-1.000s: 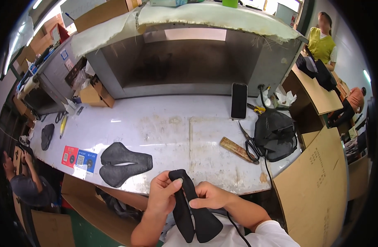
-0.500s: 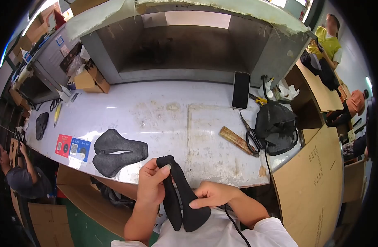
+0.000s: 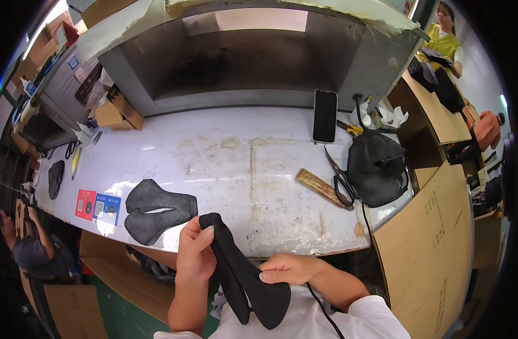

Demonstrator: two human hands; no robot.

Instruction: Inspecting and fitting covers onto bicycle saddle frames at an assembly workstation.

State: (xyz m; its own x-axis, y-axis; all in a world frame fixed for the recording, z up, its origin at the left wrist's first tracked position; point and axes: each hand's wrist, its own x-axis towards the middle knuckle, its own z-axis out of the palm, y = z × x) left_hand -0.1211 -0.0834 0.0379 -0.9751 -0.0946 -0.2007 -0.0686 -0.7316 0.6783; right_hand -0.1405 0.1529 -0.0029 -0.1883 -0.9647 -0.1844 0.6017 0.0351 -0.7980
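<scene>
A black bicycle saddle (image 3: 268, 302) with a long central slot is held in front of my body, over the table's near edge. My left hand (image 3: 194, 251) pinches its narrow nose, thumb on top. On the wide end, my right hand (image 3: 290, 269) grips the right wing with the thumb pressed on the surface and the fingers hidden beneath. The saddle tilts, its nose up and away from me. A second, dark grey saddle (image 3: 149, 194) of the same split shape lies flat on the white table (image 3: 213, 175), just left of my left hand.
On the right lie scissors (image 3: 341, 179), a worn wooden stick (image 3: 318, 185), a phone (image 3: 325, 116), yellow-handled pliers (image 3: 352, 129) and a black mesh-covered thing (image 3: 377, 169). A grey metal box (image 3: 129, 73) spans the back. Cardboard (image 3: 428, 248) stands at the right; other people work at both sides.
The saddle's nose and my left hand have shifted slightly left, and its wide end has swung a little lower. My right hand keeps its grip. The whole view has shifted slightly.
</scene>
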